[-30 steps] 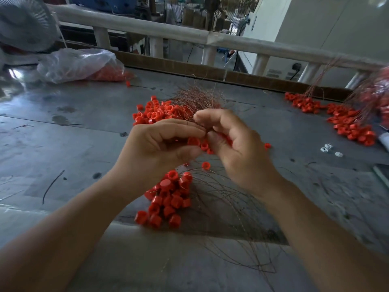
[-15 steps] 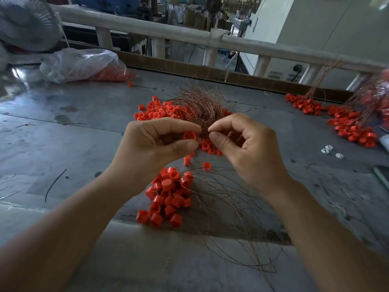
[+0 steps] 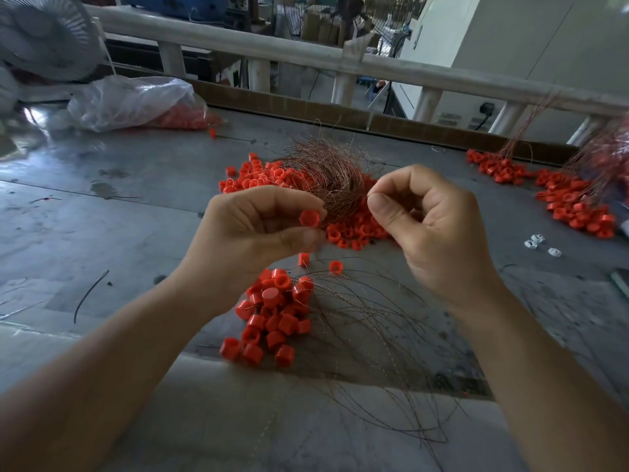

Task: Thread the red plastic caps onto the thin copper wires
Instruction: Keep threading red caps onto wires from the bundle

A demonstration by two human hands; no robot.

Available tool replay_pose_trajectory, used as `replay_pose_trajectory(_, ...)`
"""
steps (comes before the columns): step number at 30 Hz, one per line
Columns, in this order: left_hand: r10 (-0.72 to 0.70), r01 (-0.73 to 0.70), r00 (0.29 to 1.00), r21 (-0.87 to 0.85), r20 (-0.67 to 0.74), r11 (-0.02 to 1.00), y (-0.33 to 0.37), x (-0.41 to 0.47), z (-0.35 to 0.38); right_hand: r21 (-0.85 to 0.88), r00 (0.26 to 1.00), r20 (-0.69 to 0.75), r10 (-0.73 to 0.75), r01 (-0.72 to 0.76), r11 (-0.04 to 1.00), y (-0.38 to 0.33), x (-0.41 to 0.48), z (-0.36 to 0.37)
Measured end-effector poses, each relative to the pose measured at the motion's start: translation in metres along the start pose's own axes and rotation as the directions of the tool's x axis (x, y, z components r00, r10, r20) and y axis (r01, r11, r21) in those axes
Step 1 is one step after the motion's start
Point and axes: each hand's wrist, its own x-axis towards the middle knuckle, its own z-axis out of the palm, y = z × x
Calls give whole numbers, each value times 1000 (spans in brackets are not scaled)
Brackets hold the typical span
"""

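one red cap [image 3: 309,218] pinched by left hand [image 3: 252,233] | right hand [image 3: 432,233] pinches thin copper wire [image 3: 368,199] (barely visible) | hands apart

Before the tangled copper wire bundle [image 3: 326,175], left hand [image 3: 252,233] pinches a red plastic cap [image 3: 309,218], right hand [image 3: 429,229] a thin copper wire [image 3: 371,212].

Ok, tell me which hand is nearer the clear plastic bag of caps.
Left. The left hand is nearer the person than the plastic bag, to its right; the right hand is farther right, beyond the left.
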Motion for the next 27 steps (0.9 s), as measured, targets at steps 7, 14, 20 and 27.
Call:
replay_pose_trajectory(7,-12,13,999,-11,34,1000,0,-1,1,40,985,172,3,-10,999,-5,-5,12)
replay_pose_trajectory(14,-8,8,999,-11,47,1000,4,-4,2,32,979,200,36,-43,999,-5,-8,18)
replay_pose_trajectory(20,-17,18,999,-43,35,999,4,-4,3,3,987,157,40,-41,999,-8,-9,20)
replay_pose_trajectory(27,-30,33,999,-77,40,997,2,-3,-1,-37,987,142,81,-77,996,-5,-9,19)
